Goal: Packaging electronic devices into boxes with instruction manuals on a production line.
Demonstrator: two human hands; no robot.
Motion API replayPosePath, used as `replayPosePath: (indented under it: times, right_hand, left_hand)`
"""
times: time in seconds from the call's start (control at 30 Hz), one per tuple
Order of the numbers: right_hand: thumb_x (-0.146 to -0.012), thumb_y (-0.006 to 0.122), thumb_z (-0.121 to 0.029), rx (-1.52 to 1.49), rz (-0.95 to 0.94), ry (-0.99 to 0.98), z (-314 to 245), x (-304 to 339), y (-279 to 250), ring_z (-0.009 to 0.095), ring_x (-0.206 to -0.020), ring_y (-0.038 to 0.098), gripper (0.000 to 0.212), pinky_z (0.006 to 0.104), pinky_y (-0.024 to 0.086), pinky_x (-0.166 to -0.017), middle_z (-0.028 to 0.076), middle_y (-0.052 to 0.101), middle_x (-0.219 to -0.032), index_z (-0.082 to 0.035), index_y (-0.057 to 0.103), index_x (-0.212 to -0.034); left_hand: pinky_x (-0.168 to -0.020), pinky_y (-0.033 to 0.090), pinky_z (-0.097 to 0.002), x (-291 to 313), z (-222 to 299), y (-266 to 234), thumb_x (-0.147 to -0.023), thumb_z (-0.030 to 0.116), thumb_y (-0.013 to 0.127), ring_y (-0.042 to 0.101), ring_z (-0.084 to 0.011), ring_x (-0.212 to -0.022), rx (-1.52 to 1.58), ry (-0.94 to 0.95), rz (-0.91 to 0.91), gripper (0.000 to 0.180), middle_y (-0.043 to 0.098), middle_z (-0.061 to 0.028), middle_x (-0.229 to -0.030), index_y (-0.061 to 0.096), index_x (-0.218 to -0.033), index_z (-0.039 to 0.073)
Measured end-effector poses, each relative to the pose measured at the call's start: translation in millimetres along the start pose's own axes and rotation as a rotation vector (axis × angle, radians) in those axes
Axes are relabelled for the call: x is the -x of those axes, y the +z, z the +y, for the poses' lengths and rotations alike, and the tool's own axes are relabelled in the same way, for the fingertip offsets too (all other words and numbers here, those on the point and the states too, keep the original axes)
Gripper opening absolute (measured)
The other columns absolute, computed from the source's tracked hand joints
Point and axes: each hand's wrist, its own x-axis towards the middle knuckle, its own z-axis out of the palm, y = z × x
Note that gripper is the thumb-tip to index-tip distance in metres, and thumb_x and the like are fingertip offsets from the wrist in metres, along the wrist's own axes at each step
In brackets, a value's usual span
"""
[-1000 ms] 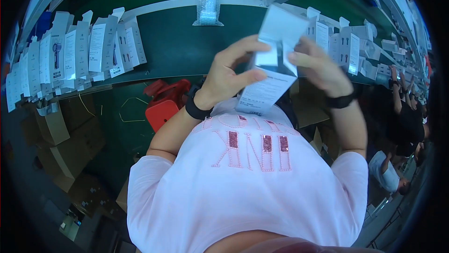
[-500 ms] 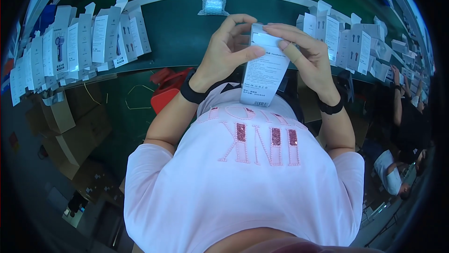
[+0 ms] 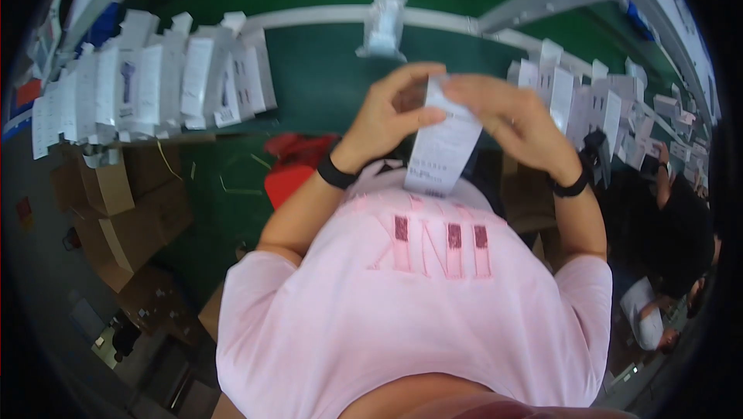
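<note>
Green surface (image 3: 317, 98) ahead, white boxes (image 3: 147, 86) lined up left, more at right, several flaps raised. White carton (image 3: 443, 152) upright before my shirt (image 3: 418, 318), left fingers (image 3: 412, 74) holding near top. Right fingers (image 3: 484, 92) curved over top, blurred; can't tell if gripping. Contents hidden. Clear-wrapped packet (image 3: 385, 24) beyond.

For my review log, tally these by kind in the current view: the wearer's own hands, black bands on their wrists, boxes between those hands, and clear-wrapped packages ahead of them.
Hands: 2 (left hand, right hand)
Black wristbands: 2 (left band, right band)
White box: 1
Clear-wrapped package: 1
Total: 6
</note>
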Motion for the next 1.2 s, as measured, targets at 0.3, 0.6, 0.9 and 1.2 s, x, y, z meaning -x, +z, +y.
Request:
replayPosePath:
  times: [0.3,0.6,0.9,1.2]
  right_hand:
    - [-0.087,0.066,-0.012,-0.249,0.487,0.333,32.4,-20.8,46.5,0.025,-0.13,0.044,0.056,0.039,0.031,-0.11,0.016,0.048,-0.138,0.0,0.044,-0.137]
    - [-0.073,0.081,-0.028,-0.277,0.525,0.357,45.3,-15.7,78.3,0.029,-0.123,0.048,0.098,0.04,0.038,-0.105,0.02,0.034,-0.146,-0.005,0.023,-0.149]
    - [-0.067,0.081,-0.024,-0.376,0.547,0.693,10.0,82.8,43.3,0.016,-0.08,0.053,0.087,0.0282,0.045,-0.069,0.011,0.053,-0.104,-0.003,0.039,-0.14]
    - [-0.073,0.081,-0.018,0.268,1.668,0.574,-47.5,287.6,-79.0,0.017,-0.108,0.053,0.07,0.0317,0.043,-0.094,0.009,0.053,-0.119,0.0,0.045,-0.129]
  left_hand:
    - [-0.091,0.047,-0.0306,-0.6,11.8,-75.2,-0.079,0.011,0.075,0.052,-0.0182,-0.116,-0.399,0.003,0.146,0.066,0.053,-0.0078,-0.129,0.044,-0.137,0.01]
    - [-0.091,0.047,-0.0384,-44.2,31.8,-117.7,-0.07,0.004,0.076,0.05,-0.0237,-0.117,-0.785,-0.046,-0.087,0.065,0.048,-0.0094,-0.132,0.049,-0.128,0.009]
    - [-0.107,0.036,-0.0408,-65.2,-24.2,9.4,-0.072,0.005,0.079,0.041,-0.028,-0.132,-0.048,-0.269,-0.537,0.1,0.036,-0.0166,-0.146,0.017,-0.151,0.007]
    - [-0.101,0.039,-0.047,-121.9,-148.7,-99.7,-0.067,0.061,0.076,0.044,-0.0395,-0.128,-1.747,-0.305,0.784,0.111,0.034,-0.0334,-0.142,0.026,-0.146,0.002]
